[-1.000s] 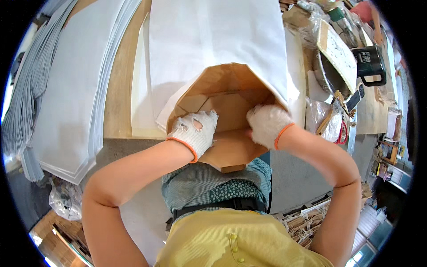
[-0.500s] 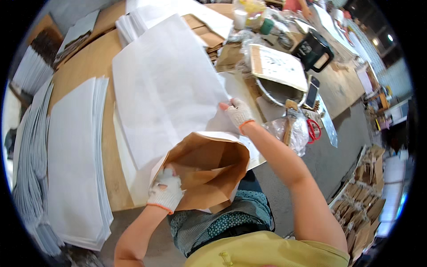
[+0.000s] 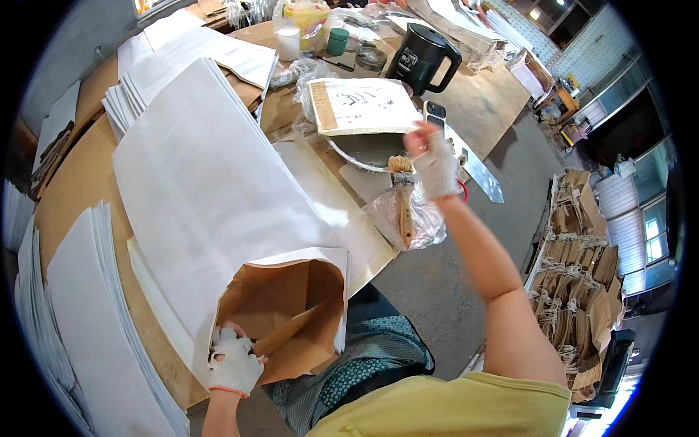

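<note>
A large white paper bag [image 3: 211, 197] with a brown inside lies flat on the wooden table [image 3: 73, 175], its open mouth [image 3: 291, 313] toward me. My gloved left hand [image 3: 233, 360] grips the lower left edge of that mouth. My gloved right hand [image 3: 435, 164] is raised over the right side of the table with its fingers apart and nothing in it. It hovers just right of a wooden-handled brush [image 3: 402, 200], which lies on a clear plastic bag [image 3: 419, 218] beside a metal bowl [image 3: 368, 153].
Stacks of white bags lie at the left [image 3: 80, 328] and at the back [image 3: 196, 54]. A black kettle [image 3: 422, 54], a printed sheet [image 3: 364, 105], jars, a long metal ruler [image 3: 477, 167] and a phone crowd the back right. Bundled brown bags [image 3: 575, 269] stand on the floor at right.
My right hand has left the bag's upper edge and moved right and away to beside the brush. My left hand stays at the bag's mouth. The view has tilted toward the table's far side.
</note>
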`<state>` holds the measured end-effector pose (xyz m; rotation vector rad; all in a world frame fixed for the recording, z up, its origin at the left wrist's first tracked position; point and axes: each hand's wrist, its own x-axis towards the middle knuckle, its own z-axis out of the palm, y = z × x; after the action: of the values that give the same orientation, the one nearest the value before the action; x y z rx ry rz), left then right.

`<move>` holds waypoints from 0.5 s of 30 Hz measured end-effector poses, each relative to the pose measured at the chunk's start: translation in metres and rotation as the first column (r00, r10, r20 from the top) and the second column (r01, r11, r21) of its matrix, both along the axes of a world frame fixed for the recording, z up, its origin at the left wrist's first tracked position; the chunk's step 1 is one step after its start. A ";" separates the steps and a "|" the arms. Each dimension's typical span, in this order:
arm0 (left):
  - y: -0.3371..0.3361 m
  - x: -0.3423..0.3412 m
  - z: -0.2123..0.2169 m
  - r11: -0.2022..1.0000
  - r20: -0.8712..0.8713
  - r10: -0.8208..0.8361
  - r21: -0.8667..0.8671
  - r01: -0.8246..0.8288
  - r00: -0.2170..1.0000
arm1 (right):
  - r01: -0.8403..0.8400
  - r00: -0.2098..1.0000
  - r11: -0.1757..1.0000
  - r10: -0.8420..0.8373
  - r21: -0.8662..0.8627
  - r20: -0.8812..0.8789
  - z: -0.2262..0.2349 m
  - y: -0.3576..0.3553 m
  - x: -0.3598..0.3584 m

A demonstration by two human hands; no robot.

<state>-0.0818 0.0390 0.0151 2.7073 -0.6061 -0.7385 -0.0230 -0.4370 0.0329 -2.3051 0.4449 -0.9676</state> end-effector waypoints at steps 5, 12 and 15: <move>-0.004 -0.001 -0.017 0.984 -0.066 0.165 -0.055 -0.169 0.984 | 0.461 0.857 0.887 -0.451 -0.021 -0.249 -0.042 -0.182 0.014; -0.005 0.000 -0.020 0.992 0.041 0.000 0.127 -0.005 0.999 | 0.535 0.625 0.827 -0.527 -0.176 -0.577 -0.042 -0.189 0.075; 0.001 -0.001 -0.025 0.982 0.065 -0.072 0.178 0.059 0.995 | 0.544 0.661 0.826 -0.531 -0.150 -0.530 -0.041 -0.181 0.078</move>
<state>-0.0830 0.0397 -0.0099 2.8993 -0.6789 -0.7471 0.0550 -0.6179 -0.0080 -2.4545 1.4495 -0.4901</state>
